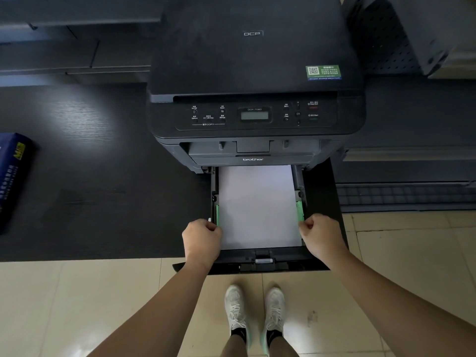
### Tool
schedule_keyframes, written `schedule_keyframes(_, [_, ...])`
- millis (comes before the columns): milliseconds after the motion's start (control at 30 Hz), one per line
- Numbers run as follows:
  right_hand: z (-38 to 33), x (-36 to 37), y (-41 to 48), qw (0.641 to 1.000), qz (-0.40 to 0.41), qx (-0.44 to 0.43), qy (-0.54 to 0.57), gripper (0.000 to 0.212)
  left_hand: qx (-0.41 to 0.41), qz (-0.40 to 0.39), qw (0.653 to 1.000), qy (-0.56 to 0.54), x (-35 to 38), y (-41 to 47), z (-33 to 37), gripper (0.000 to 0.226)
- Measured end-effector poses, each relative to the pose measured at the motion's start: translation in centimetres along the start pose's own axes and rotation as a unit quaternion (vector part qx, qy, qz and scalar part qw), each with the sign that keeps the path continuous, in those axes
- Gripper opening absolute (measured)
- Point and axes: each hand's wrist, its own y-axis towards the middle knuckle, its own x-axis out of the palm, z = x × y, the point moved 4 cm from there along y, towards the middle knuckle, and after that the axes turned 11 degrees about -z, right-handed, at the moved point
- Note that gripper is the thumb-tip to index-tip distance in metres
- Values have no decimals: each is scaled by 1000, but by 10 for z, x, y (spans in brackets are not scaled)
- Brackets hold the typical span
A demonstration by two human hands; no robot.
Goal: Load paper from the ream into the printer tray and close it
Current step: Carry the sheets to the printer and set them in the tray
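A black printer (253, 63) stands on a dark desk. Its paper tray (262, 261) is pulled out toward me over the desk's front edge. A flat stack of white paper (257, 207) lies inside the tray between two green side guides (299, 210). My left hand (202, 239) is closed on the tray's left side by the left green guide. On the tray's right side by the other guide, my right hand (320, 234) is closed in the same way. The blue ream wrapper (11, 176) lies at the desk's left edge, partly out of view.
The dark desk (103, 176) stretches left of the printer, with a bright light patch on it. A black perforated object (386, 34) and grey shelving stand to the printer's right. My feet in white shoes (255, 315) stand on the beige tiled floor below the tray.
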Motion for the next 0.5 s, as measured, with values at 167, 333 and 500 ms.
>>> schedule_keyframes(167, [1,0,1,1000,-3,2,-7,21,3,-2,1000,5,0,-1,1,16])
schedule_keyframes(333, [0,-2,0,1000,-1,1,-12,21,8,4,1000,13,1,-1,0,16])
schedule_keyframes(500, [0,-2,-1,1000,8,-6,-19,22,16,13,999,35,0,-1,0,15])
